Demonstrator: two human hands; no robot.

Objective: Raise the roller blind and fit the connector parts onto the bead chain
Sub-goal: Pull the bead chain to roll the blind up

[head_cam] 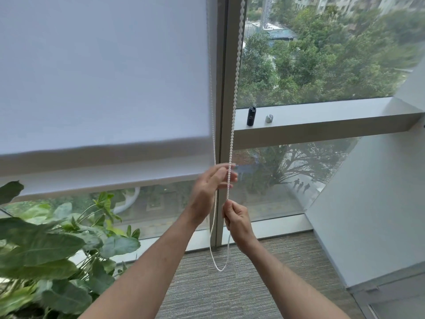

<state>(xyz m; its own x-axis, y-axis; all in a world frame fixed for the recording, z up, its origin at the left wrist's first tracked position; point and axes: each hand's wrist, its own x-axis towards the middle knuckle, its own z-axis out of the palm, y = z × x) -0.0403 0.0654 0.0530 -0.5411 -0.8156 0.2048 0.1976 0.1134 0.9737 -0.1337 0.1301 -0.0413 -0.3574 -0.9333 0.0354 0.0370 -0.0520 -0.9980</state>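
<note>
A white roller blind (103, 77) covers the left window pane, its blurred bottom bar (92, 178) hanging above the plant. A white bead chain (236, 65) hangs in a long loop beside the window frame, its lowest point near the carpet. My right hand (238, 221) is pinched shut on the right strand of the chain. My left hand (211, 187) is higher, blurred, its fingers curled around the same strand. On the window ledge stand a black cylindrical connector part (251, 116) and a small grey connector part (268, 118).
A large leafy plant (50, 249) fills the lower left. A vertical window frame (226, 111) runs behind the chain. The grey ledge (322, 116) crosses the right pane. A slanted white wall (368, 203) closes the right side. Grey carpet (230, 291) lies below.
</note>
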